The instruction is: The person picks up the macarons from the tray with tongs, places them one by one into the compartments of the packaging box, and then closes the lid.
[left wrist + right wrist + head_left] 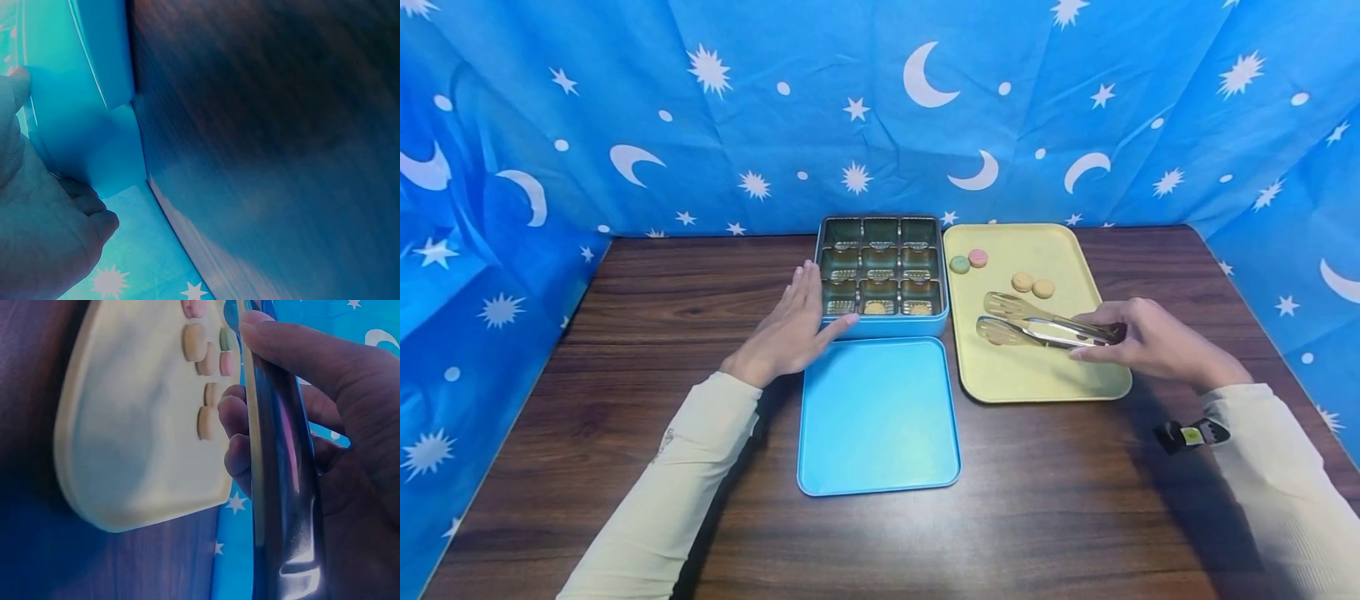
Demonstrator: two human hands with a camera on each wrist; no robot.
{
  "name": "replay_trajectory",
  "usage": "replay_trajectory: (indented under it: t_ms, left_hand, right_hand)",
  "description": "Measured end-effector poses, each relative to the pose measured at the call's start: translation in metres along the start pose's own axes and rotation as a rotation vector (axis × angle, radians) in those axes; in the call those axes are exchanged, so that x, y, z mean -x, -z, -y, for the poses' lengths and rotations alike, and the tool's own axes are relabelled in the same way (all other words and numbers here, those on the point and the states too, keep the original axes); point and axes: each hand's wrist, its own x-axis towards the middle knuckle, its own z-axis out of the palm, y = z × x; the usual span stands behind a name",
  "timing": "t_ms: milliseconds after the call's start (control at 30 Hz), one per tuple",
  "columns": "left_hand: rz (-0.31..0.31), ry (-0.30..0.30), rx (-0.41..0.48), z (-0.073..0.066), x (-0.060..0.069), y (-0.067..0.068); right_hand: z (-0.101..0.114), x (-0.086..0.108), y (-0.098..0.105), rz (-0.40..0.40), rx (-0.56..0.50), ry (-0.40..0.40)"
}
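Blue box (891, 326), nine compartments: two macarons (875, 308) being held, front-middle and front-right; left wall being touched by left hand (786, 329), fingers extended. Yellow tray (1037, 242): green macaron (959, 264), others being partly screened by tongs (1060, 332), being gripped in right hand (1142, 342). Blue lid (880, 417): being displayed before box.

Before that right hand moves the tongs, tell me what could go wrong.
The right hand holds the tongs over cookies they obscure in the head view, so a grip might miss or land crookedly. Just beyond, two tan cookies sit side by side, so the tongs could nudge them. If the left hand, resting against the box, pushes, the box could bump the tray.
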Motion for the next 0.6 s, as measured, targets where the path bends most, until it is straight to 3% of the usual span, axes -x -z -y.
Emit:
replay_trajectory:
  t_ms: [433,600]
  left_hand:
    - [0.004,0.003,0.005,0.0004,-0.0003,-0.0008]
    - [0.002,-0.003,0.003,0.0006,-0.0004,-0.0012]
  right_hand:
    - [-0.0056,0.0035,-0.0064,0.028,-0.016,-0.066]
    - [-0.0069,0.0040,-0.0081,0.024,-0.012,-0.043]
